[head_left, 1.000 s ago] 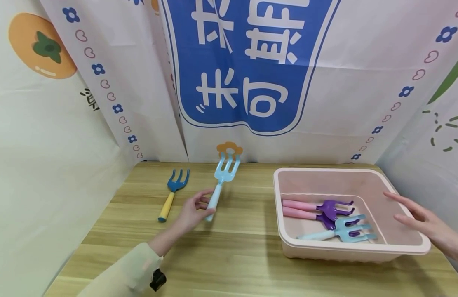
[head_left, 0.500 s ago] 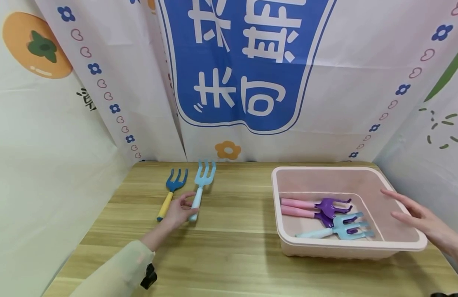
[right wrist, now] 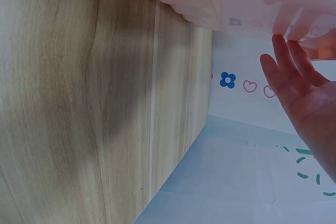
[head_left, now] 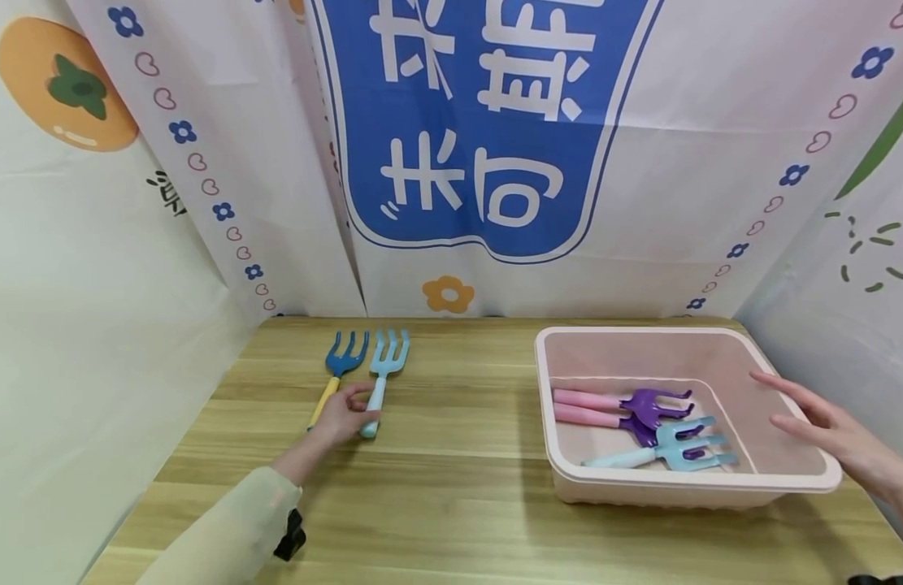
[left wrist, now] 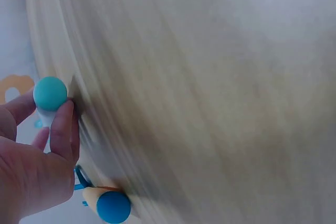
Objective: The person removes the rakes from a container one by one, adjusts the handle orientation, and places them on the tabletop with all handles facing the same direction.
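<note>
My left hand [head_left: 340, 416] pinches the pale handle of a light blue three-pronged hand fork [head_left: 388, 357] between thumb and fingers. In the left wrist view the round turquoise end of that fork's handle [left wrist: 50, 93] sits between the fingertips. Close on its left lies a dark blue hand fork [head_left: 345, 359] with a yellow handle, partly covered by my hand. My right hand [head_left: 835, 431] is at the right rim of a pale pink plastic bin [head_left: 696, 481], fingers extended and spread against its side.
Inside the bin lie two purple hand forks [head_left: 650, 406] with pink handles, and another light blue hand fork [head_left: 688, 448] overlaps them. The wooden table [head_left: 451, 504] ends at a printed cloth backdrop [head_left: 663, 236], with white cloth on both sides.
My left hand has carried the light blue fork leftward and lowered it beside the dark blue one, its prongs now over the table's back part. The right hand stays at the bin.
</note>
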`<action>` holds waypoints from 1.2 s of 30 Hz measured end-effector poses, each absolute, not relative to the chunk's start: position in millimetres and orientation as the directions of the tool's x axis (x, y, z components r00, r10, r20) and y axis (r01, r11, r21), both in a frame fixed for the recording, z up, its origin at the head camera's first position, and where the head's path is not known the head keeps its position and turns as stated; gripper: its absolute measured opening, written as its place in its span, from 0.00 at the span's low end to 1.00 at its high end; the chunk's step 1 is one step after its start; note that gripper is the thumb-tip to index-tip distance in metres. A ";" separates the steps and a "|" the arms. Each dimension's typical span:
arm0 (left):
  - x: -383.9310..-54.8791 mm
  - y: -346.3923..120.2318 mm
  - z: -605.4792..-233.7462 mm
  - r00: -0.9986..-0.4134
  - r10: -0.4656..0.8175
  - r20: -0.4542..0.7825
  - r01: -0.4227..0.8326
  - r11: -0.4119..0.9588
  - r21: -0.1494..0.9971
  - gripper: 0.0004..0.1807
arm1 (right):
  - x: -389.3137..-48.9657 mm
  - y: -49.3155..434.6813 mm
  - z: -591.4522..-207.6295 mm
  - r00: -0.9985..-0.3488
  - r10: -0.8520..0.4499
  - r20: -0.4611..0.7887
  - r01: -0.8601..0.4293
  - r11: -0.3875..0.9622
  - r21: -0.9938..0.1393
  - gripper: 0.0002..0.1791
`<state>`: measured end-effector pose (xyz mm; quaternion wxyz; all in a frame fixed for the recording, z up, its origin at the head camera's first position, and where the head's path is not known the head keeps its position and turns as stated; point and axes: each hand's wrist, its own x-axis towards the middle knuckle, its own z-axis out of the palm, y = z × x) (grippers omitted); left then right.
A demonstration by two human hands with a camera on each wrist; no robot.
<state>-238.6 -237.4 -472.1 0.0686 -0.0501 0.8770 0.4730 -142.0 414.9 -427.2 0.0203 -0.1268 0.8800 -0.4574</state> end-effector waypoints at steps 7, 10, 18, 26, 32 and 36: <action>-239.6 -237.2 -468.7 -0.983 -0.037 -0.181 -0.169 0.572 0.802 0.28 | -142.1 415.6 -427.2 -0.966 -0.247 0.074 -0.202 0.545 -0.814 0.32; -240.2 -237.2 -468.9 -0.984 -0.047 -0.171 -0.166 0.594 0.787 0.28 | -141.9 415.2 -427.1 -0.966 -0.249 0.073 -0.201 0.537 -0.819 0.32; -242.7 -235.5 -473.9 -0.991 -0.047 -0.128 -0.128 0.645 0.754 0.28 | -143.2 415.6 -426.9 -0.970 -0.238 0.048 -0.174 0.542 -0.822 0.31; -239.4 -234.5 -471.6 -0.994 -0.045 -0.100 -0.104 0.679 0.727 0.26 | -144.2 416.6 -428.3 -0.970 -0.237 0.045 -0.172 0.546 -0.820 0.32; -240.6 -233.6 -463.1 -0.999 -0.041 0.008 -0.022 0.681 0.732 0.25 | -143.8 415.4 -429.0 -0.967 -0.244 0.069 -0.195 0.543 -0.817 0.31; -241.4 -226.1 -450.0 -0.999 -0.007 0.054 0.037 0.644 0.764 0.23 | -143.5 416.5 -428.9 -0.970 -0.235 0.056 -0.180 0.545 -0.819 0.31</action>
